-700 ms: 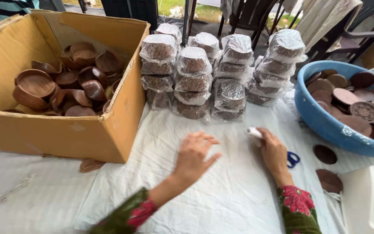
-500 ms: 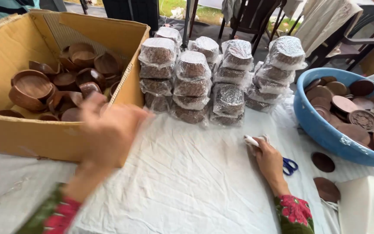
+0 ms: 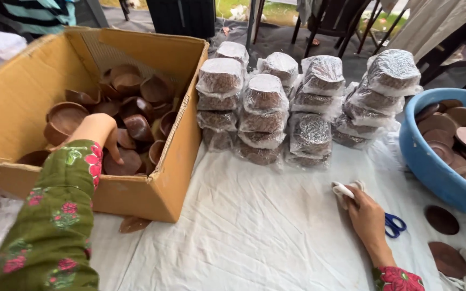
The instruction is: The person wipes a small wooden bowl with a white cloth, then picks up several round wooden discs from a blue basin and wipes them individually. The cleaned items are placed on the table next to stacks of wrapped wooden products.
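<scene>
One white cloth (image 3: pixel 254 231), chairs (image 3: pixel 351 21) behind

An open brown cardboard box (image 3: pixel 152 183) stands at the left, holding loose brown bowls. Just beside it, clear plastic-wrapped bundles (image 3: pixel 265 108) of dark bowls stand stacked (about three high) on white cloth.

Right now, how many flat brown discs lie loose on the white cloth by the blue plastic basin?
2 discs: one below the blue plastic basin, beside the blue-handled scissors; one nearer, lower right. More may be hidden.
</scene>
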